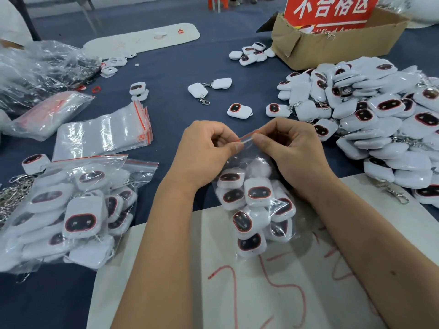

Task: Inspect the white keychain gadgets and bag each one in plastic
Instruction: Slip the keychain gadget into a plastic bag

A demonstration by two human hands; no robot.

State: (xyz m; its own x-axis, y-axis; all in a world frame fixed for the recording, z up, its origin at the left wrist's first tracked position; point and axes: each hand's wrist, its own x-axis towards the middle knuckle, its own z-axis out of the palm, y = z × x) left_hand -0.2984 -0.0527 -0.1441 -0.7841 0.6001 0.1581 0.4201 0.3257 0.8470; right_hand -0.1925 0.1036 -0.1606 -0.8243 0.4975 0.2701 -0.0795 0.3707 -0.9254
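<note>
grip: my left hand (209,148) and right hand (292,146) both pinch the red zip strip of a clear bag (255,205), thumb and fingertips squeezed on it from either side; both hands are closed on that strip
bag: it hangs down from my fingers onto a white sheet (273,293) with red scribbles; it's stuffed with white keychain gadgets (257,193), most of them dark-oval side up
left of me: another filled bag (71,210) lying flat; behind it a stack of empty zip bags (104,131)
right of me: big loose pile of gadgets (370,119) on the blue table (166,67); a few strays between the pile and the empties
far back: cardboard box (332,43) with a red sign (332,10) stuck in it
</note>
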